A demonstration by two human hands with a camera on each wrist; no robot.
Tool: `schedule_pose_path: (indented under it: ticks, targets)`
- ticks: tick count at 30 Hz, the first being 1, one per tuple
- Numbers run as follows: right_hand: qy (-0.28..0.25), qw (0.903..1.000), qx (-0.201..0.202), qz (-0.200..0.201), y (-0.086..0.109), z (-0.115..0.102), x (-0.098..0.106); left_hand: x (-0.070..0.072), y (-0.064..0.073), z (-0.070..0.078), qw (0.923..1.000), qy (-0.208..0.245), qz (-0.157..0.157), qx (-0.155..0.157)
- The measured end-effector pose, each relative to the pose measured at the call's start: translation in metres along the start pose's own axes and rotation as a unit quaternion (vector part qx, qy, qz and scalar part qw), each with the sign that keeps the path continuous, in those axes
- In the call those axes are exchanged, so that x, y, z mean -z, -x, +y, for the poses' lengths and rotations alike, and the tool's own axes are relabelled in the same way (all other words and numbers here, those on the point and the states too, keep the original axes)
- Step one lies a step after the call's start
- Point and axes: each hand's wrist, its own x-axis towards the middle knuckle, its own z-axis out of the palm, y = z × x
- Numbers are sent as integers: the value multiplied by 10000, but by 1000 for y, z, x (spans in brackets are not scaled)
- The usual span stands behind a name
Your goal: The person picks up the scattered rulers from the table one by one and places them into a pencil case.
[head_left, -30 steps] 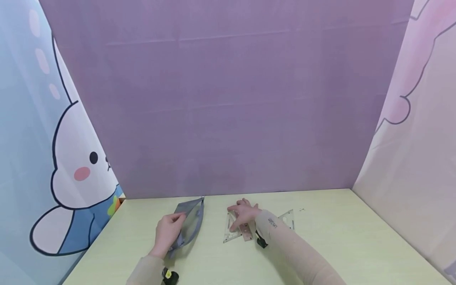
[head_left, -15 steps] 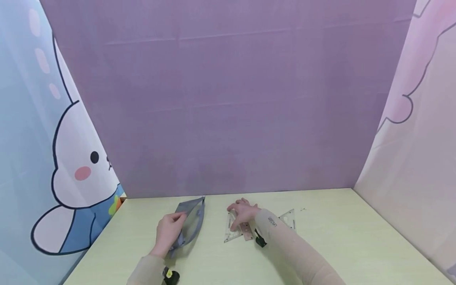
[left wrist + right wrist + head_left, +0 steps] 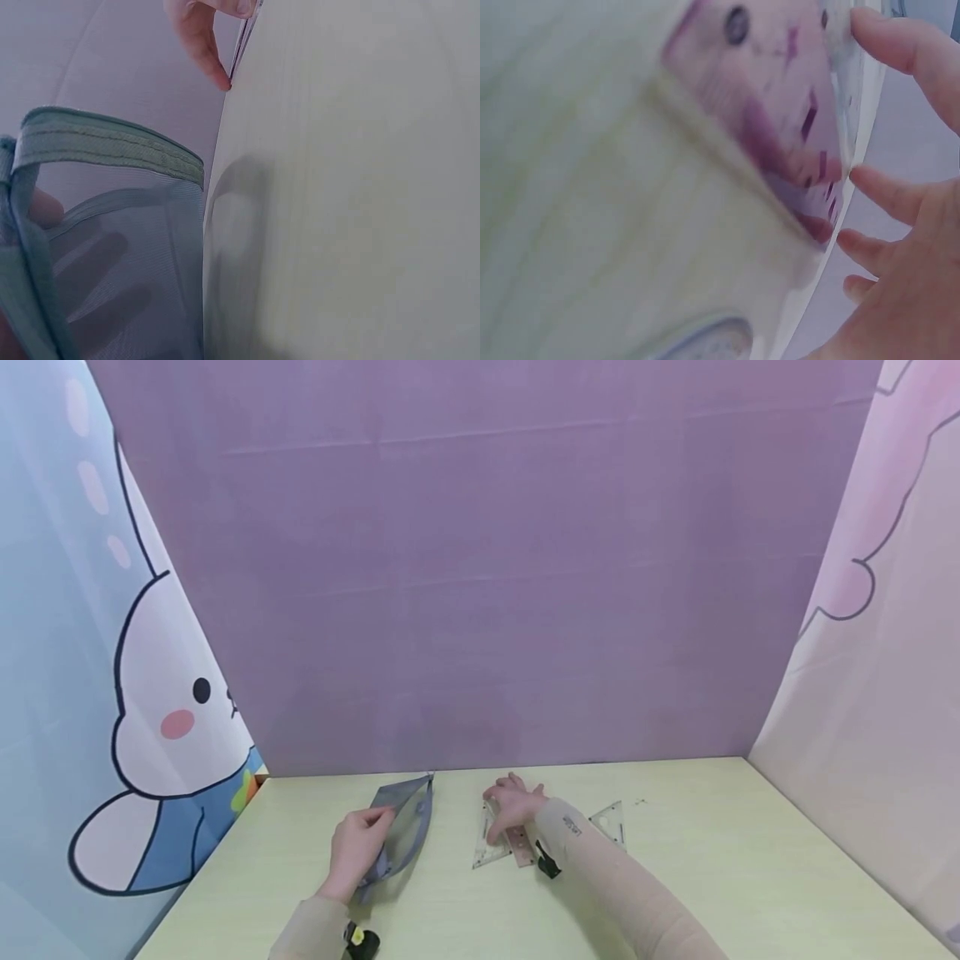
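My left hand (image 3: pixel 360 843) pinches the upper edge of a grey-blue mesh pouch (image 3: pixel 423 820), and the pouch's mouth gapes toward the right. In the left wrist view its stitched band (image 3: pixel 112 146) shows, with fingers (image 3: pixel 105 259) seen through the mesh. My right hand (image 3: pixel 519 806) spreads over a pink see-through ruler (image 3: pixel 521 852) and a clear set square (image 3: pixel 487 857) lying on the table. The right wrist view has its fingertips (image 3: pixel 861 174) at the edge of the pink ruler (image 3: pixel 780 82), the fingers fairly straight. A second clear set square (image 3: pixel 615 818) is partly hidden behind my right forearm.
A pale wooden table (image 3: pixel 712 843) meets a purple cloth backdrop (image 3: pixel 480 610) at its far edge. Printed cloths hang at both sides. Small dark marks (image 3: pixel 640 802) lie at the back right. A curved, clear-edged thing (image 3: pixel 716 341) shows low in the right wrist view.
Little differs: the head view has shifted slightly. Both hands stay in nearly the same places, the left at the pouch and the right over the ruler.
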Motion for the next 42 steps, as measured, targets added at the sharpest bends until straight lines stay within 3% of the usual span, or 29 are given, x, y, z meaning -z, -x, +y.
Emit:
schedule_pose_path:
  ticks: [5,15,28,36,42]
  targets:
    - [124,9999,-20,86,-4,6,0,0,0,0,10000,-32,67,-43]
    - [131,9998,-103,100,-4,5,3,-3,-2,3,9999,78,-90,-60]
    - [-806,9963,270,133,4,1,12,0,-5,2,9999,-58,-71,-127]
    - [-2043,9769,586,-225,9,-5,11,1,-3,-1,9999,-39,-93,-77]
    - [-2594,9622,766,-311,10,-5,7,1,-1,-1,9999,-49,-106,-57]
